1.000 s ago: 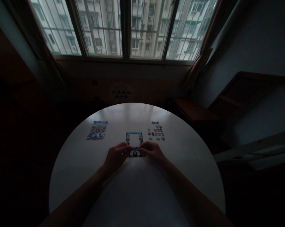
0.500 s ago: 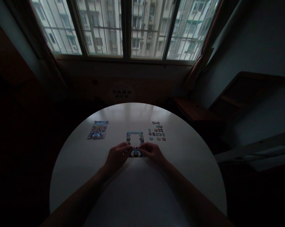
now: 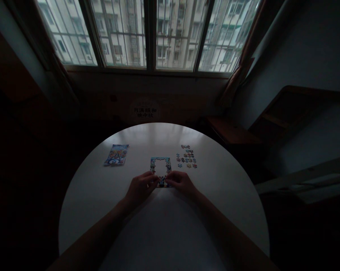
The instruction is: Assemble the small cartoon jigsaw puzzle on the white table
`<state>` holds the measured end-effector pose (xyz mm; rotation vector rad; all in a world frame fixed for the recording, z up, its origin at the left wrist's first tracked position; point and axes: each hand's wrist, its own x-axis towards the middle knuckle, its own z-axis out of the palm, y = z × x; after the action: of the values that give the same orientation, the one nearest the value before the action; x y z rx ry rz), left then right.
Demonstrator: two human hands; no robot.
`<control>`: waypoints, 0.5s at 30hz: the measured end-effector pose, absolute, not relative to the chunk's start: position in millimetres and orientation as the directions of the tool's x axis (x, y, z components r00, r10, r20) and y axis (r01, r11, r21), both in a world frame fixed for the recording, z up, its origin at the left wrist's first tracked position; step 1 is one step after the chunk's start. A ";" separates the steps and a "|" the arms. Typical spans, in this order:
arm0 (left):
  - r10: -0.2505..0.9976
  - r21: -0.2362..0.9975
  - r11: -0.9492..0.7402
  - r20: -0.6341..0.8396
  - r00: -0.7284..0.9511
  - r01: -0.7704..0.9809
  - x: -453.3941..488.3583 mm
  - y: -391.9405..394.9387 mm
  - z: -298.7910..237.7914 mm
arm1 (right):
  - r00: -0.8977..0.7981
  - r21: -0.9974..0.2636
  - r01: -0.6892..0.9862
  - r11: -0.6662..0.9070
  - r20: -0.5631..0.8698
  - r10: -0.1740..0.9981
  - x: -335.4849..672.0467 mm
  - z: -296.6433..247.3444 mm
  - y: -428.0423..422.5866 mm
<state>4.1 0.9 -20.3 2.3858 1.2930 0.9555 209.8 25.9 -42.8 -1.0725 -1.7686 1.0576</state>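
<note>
A partly joined jigsaw puzzle point(image 3: 168, 161) lies on the white round table point(image 3: 164, 229), its border formed around an open white middle. At its near end, my left hand point(image 3: 140, 187) and my right hand point(image 3: 183, 182) face each other with fingertips pinched. A small dark puzzle piece point(image 3: 162, 180) appears between both sets of fingertips, at the inner edge of the bottom rows. My fingers cover part of the puzzle's lower left and right sides.
Loose puzzle pieces point(image 3: 189, 155) lie spread to the right of the puzzle. A colourful printed picture sheet or packet point(image 3: 116, 154) rests on the left. Beyond the table are a barred window point(image 3: 175, 37) and a low brown wooden piece of furniture point(image 3: 232, 130).
My fingertips have shifted slightly at the puzzle's lower rows, my left ones moving a little inward. The loose pieces and the picture sheet lie as before.
</note>
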 end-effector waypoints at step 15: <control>0.822 0.537 -0.564 0.431 0.371 0.627 1.9 3.6 -25.9 | -0.335 -0.921 0.257 0.294 0.200 0.921 210.6 -44.1 27.1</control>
<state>1.9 3.6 -25.9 2.3531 1.2820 0.9862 210.6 27.1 -44.1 -1.0653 -1.7770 1.0661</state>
